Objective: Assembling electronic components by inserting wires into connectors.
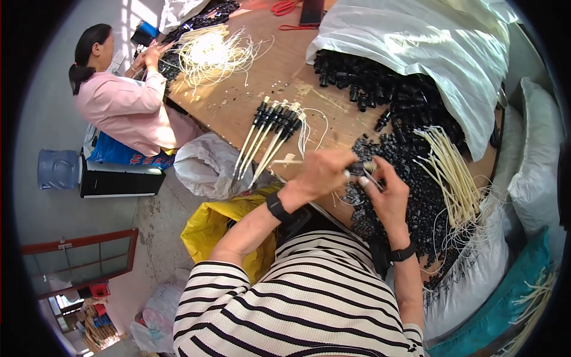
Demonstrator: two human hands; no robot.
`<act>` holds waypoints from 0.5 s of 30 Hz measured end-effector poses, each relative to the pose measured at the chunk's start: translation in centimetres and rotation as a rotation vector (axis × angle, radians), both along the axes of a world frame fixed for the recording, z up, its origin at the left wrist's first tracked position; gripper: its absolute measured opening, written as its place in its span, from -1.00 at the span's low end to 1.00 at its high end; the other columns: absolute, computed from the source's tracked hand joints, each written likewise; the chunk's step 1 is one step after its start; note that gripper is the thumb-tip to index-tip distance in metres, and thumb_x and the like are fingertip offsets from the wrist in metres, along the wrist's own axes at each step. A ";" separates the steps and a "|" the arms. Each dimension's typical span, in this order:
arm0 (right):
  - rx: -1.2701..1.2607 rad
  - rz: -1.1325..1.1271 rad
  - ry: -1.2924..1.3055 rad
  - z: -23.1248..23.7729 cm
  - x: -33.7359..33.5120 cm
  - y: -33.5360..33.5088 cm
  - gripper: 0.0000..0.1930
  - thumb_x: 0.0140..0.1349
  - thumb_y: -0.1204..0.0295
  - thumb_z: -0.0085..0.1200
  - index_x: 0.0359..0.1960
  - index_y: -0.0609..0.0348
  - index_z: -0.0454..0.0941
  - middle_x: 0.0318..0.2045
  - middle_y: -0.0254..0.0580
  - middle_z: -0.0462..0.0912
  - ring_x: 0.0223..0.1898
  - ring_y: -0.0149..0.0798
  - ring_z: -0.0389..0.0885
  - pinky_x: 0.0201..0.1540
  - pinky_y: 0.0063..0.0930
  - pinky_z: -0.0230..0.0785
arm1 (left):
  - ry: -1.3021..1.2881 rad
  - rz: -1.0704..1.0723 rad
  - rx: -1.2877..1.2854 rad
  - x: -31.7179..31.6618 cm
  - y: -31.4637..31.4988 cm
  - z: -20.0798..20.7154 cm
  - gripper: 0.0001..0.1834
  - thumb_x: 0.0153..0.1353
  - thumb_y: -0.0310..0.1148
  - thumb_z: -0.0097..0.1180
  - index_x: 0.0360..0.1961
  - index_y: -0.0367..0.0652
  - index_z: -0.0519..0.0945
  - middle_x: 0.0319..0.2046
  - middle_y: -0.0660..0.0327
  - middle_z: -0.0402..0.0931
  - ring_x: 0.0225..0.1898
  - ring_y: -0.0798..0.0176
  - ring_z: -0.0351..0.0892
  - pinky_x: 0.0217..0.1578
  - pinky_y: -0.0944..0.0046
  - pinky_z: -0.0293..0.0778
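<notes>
My left hand [324,172] is closed around a cream rod-like cord, whose end sticks out to its left. Between my two hands is a black tubular fitting [358,168] with a pale tip. My right hand [389,193] pinches at the fitting's right side; its fingers partly hide what they grip. Below and around the right hand spreads a heap of small black plastic pieces [416,199]. Beyond my left hand, several black fittings with cream cords through them [276,119] lie side by side at the table's edge. A bundle of cream cords [452,178] rests on the heap at right.
Larger black tubular parts [363,89] spill from a white sack [410,41]. A person in pink [122,107] works at the far left, near loose cream cords [211,56]. Red-handled scissors [285,7] lie far back. A yellow bag [208,232] hangs by the table's near edge.
</notes>
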State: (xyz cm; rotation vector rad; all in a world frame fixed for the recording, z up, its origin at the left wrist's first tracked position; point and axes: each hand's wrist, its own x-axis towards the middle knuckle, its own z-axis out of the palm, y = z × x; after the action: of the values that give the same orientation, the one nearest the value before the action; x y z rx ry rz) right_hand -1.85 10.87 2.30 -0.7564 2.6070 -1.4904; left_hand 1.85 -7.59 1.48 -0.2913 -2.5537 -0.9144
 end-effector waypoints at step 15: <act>0.201 -0.205 0.068 -2.1 -3.9 8.7 -0.74 0.08 0.48 0.22 -0.16 0.22 0.61 -0.28 -0.08 0.66 -0.27 -0.10 0.64 -0.17 -0.38 0.46 | -0.076 0.102 0.023 -5.9 -2.3 -2.0 -0.50 -0.07 -0.49 0.15 0.01 -0.20 0.55 0.01 -0.01 0.52 0.05 0.00 0.47 0.10 0.10 0.40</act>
State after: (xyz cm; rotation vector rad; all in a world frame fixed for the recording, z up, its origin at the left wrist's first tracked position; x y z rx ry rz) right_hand -5.74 19.61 0.16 -0.5427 2.9053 -1.2355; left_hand -4.09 -9.90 -0.50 -0.1204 -2.5985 -0.9319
